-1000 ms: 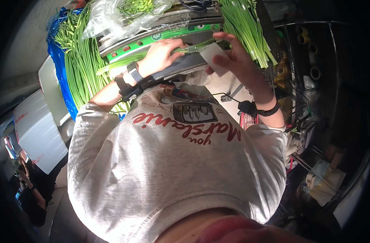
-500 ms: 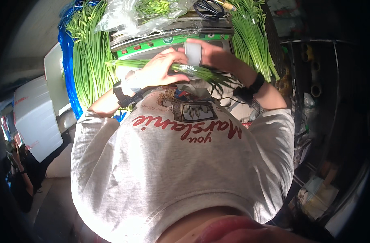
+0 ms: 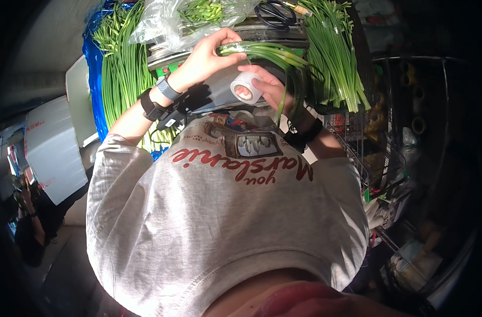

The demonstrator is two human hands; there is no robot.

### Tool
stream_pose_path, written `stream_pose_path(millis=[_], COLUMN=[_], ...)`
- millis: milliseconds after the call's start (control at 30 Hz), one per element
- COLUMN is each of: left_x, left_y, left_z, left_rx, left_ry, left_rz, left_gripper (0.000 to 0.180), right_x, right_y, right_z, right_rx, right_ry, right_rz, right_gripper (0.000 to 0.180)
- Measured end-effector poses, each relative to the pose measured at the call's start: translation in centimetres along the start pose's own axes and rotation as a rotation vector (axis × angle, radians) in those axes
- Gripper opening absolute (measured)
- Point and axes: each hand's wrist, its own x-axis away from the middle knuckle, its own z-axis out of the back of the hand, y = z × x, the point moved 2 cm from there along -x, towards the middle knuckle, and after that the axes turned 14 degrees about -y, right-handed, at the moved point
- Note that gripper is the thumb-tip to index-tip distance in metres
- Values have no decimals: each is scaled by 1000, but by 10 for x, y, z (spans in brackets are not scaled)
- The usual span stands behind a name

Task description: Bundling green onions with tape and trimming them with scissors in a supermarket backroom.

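My left hand (image 3: 209, 57) is closed around a bunch of long green stalks that look like scallions (image 3: 275, 53), its fingers and thumb near the pale end. The darker leaf ends droop to the right and hang down past my right wrist. Just below the bunch, my right hand (image 3: 272, 87) grips a white-looking roll of tape (image 3: 245, 89) with its round core facing me. A thin shiny strip seems to run from the roll up towards the stalks. Both hands are above a machine with a green front panel (image 3: 169, 70), which my left arm partly covers.
Long green stalks with buds (image 3: 125, 79) lie on blue plastic (image 3: 94, 79) at left. More bundled stalks (image 3: 330, 58) lie at right. Behind the hands are a clear plastic bag (image 3: 156, 24) and a coiled black cable (image 3: 275, 16). A white foam box (image 3: 53, 148) stands far left, near another person's arm (image 3: 37, 230).
My left hand has moved up and away from me with the bunch. My right hand has come down and inward, turning the tape roll so its core shows.
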Motion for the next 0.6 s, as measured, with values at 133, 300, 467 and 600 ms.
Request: stream_pose_path(millis=[133,300,467,600], left_x=[-30,-47,-49,-46], left_y=[-20,-17,-17,-12], left_z=[-7,-20,-36,-37], left_rx=[-16,-202,-395,-409], left_ry=[-124,-195,-192,-179], left_rz=[89,170,131,43], left_gripper=[27,26,30,30], right_x=[9,16,27,38], right_y=[-12,-21,-24,-46], right_z=[12,23,17,6], right_rx=[-20,132,341,539], right_ry=[125,314,327,218], right_rz=[-55,-104,7,6], right_gripper=[21,14,16,16])
